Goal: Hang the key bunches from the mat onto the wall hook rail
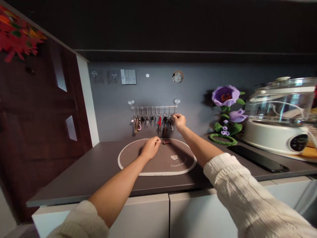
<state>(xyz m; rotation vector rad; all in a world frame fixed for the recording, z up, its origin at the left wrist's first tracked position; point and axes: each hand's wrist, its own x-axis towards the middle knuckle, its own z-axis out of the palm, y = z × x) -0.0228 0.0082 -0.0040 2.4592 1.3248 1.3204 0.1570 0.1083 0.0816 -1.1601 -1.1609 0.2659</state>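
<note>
grey wall [198, 77] rose along the counter's [86, 172] back edge, dark cupboard [158, 26] hung above, white cabinets [146, 215] stood below the front edge, red-brown door [37, 132] stood beyond the left edge

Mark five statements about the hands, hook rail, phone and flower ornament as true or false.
1. The right hand is at the right end of the clear hook rail. True.
2. The left hand is level with the rail. False: it is lower, over the brown oval mat.
3. Several metal keys hang from the rail. True.
4. The black flat phone lies on the mat. False: it lies on the dark countertop.
5. The purple flower ornament with green leaves stands right of the rail. True.
</note>
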